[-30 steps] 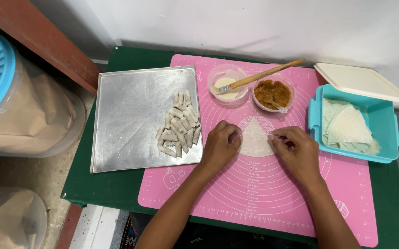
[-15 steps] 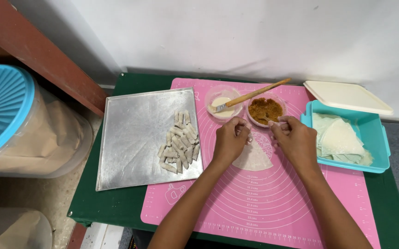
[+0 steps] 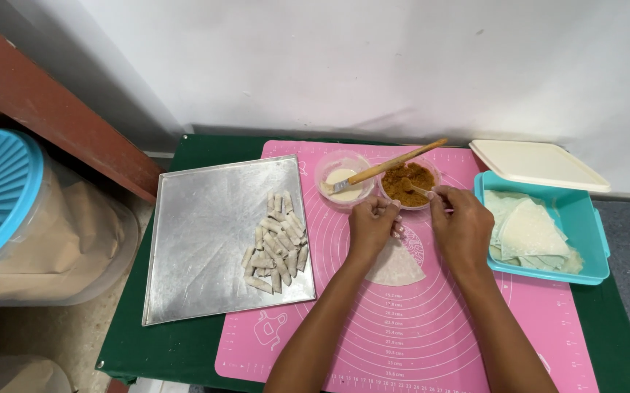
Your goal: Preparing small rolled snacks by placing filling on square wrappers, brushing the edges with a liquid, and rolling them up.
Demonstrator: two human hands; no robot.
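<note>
On the left of the green worktop (image 3: 184, 342) a square metal tray (image 3: 206, 240) is placed, and a cluster of small rolled pastries (image 3: 275, 244) is gathered along its right side. The tray's right edge overlaps the pink mat (image 3: 417, 327), where the work is done.

The left hand (image 3: 372, 229) is held over the mat with the fingers curled narrow. Its fingertips seem to rest on the upper corner of the wedge-shaped wrapper (image 3: 396, 263), but what exactly is pinched cannot be told. The wrapper lies flat on the mat, just below and between both hands, with its point directed away from the person and its rounded edge nearer to the body. The left hand is the closer one to it.

Just beyond the left hand a clear bowl of pale paste (image 3: 343, 180) is seen, and a wooden-handled brush (image 3: 388, 167) is laid across it, its handle slanting up to the right.

The right hand (image 3: 462, 227) is closed narrowly on a small spoon (image 3: 418, 190), whose tip is dipped into the bowl of brown filling (image 3: 408, 183). This bowl stands directly beyond the wrapper, touching or nearly touching the paste bowl. The filling therefore lies ahead of the wrapper, a short way along the wrapper's long axis.

At the far right a teal box (image 3: 592, 251) with more wrappers is kept, and its cream lid (image 3: 537, 164) is placed behind it.
</note>
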